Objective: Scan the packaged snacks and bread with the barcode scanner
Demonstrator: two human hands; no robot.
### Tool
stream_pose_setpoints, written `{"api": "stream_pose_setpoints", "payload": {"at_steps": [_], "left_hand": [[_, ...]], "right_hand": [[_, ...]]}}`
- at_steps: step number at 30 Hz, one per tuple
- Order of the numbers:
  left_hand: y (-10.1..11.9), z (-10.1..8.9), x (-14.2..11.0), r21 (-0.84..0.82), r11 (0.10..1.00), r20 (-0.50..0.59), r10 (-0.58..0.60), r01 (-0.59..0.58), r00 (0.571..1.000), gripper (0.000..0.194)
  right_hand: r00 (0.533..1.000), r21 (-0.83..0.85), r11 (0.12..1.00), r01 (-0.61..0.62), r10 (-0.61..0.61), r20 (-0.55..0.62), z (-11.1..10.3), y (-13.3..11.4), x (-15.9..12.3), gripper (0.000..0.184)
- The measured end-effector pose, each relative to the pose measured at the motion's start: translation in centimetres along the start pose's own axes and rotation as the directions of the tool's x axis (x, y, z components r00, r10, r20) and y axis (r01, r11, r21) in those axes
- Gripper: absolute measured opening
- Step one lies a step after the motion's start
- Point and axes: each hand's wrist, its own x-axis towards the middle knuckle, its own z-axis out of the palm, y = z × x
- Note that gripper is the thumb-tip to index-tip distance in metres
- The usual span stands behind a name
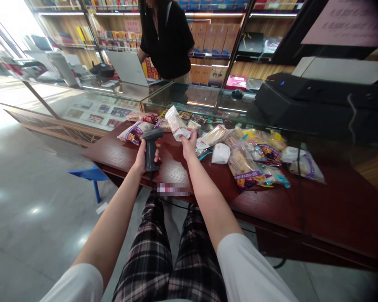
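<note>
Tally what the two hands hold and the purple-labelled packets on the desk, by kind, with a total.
Barcode scanner in the left hand: 1
Wrapped packet in the right hand: 1
Purple-labelled packets on the wooden desk: 4 visible; the pile may hide more
Total: 6

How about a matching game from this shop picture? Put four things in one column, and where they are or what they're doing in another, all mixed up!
Things:
1. Left hand
2. Right hand
3. Blue stool
4. Dark red desk

Places and states:
A. Standing on the floor
B. Wrapped around a black barcode scanner
C. Covered with bagged food packets
D. Holding a white wrapped packet

Right pairs: 1-B, 2-D, 3-A, 4-C
</note>
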Motion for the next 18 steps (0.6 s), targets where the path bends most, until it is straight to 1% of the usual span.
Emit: {"api": "stream_pose_setpoints", "payload": {"at_steps": [2,3,8,12,18], "left_hand": [[0.0,0.0,0.1,-0.009,1.0,-0.009,-0.01,0.01,1.0,0.073],[0.0,0.0,0.1,-0.009,1.0,-0.012,-0.013,0.013,1.0,0.074],[-0.1,-0.1,0.2,0.015,1.0,0.004,-0.004,0.004,1.0,0.074],[-0.2,-0.2,0.2,0.033,0.999,0.033,0.014,-0.015,0.999,0.072],[-0.2,-0.1,0.2,0.019,0.999,0.024,-0.026,0.025,0.999,0.071]], "right_hand": [[0.997,-0.04,0.999,0.038,-0.04,-0.065,0.0,-0.2,-0.2,0.052],[0.995,-0.069,0.996,0.048,-0.054,-0.078,-0.1,-0.4,-0.3,0.051],[0.993,-0.237,0.966,0.098,-0.11,-0.036,-0.1,-1.1,-0.8,0.048],[0.989,-0.271,0.952,0.145,-0.149,0.007,0.0,-1.2,-1.1,0.048],[0.988,-0.304,0.94,0.152,-0.146,0.042,0.0,-1.2,-1.2,0.048]]}}
